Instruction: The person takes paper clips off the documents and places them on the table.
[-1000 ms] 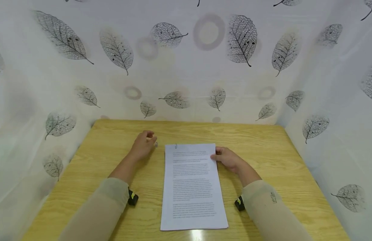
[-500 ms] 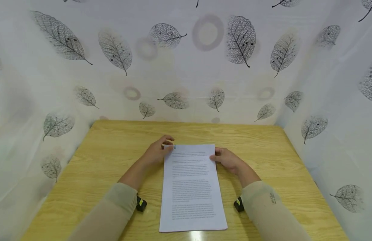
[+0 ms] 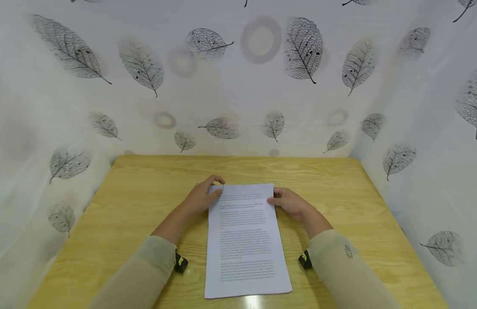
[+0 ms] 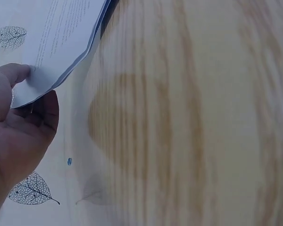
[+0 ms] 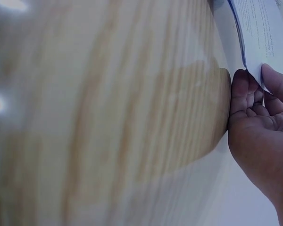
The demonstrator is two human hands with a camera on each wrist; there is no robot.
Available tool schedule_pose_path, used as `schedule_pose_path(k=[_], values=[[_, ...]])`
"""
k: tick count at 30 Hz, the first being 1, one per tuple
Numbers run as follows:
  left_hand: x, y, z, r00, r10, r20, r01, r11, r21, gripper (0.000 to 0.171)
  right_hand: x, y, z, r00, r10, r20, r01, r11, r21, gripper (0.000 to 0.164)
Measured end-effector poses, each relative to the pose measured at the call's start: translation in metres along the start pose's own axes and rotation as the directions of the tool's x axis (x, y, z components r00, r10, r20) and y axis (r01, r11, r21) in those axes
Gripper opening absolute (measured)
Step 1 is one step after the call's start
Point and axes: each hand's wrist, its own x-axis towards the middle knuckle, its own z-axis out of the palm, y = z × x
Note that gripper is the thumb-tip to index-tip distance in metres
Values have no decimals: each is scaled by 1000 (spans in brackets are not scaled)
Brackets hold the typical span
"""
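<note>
A stack of printed paper (image 3: 244, 240) lies on the wooden table, its far end between both hands. My left hand (image 3: 203, 196) pinches the far left corner, thumb on top and fingers curled beneath, as the left wrist view shows. A small wire paper clip (image 3: 222, 187) sits at the far edge, right by the left thumb and index finger. My right hand (image 3: 294, 203) grips the upper right edge of the stack; in the right wrist view its thumb presses on the top sheet and the other fingers are curled below.
The wooden table (image 3: 146, 184) reaches back to a pale curtain (image 3: 238, 90) with leaf prints, which also hangs on both sides. A small blue-striped thing (image 4: 69, 161) lies beyond the left hand in the left wrist view. Each wrist wears a small black device (image 3: 180, 262).
My left hand has moved right, from beside the loose clip to the paper's far left corner, and has taken hold there. The right hand keeps its grip on the right edge.
</note>
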Motion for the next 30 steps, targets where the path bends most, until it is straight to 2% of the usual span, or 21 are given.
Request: schedule_pose_path(k=[6,16,22,30], values=[[-1,-3,2,998,54,-28,-55,998,-22,23,0,5,-1,1000,-9,3,9,1000,-2,36],[-1,5,-2,998,47,-51,-49,998,-29,20,2,5,-1,1000,-15,0,15,1000,17,37],[-4,1,-6,999,32,-42,-34,998,-51,22,2,3,-1,1000,-19,0,19,1000,12,38],[-7,-8,-16,996,60,-62,-63,996,-59,25,0,2,0,1000,-13,3,13,1000,1,39]])
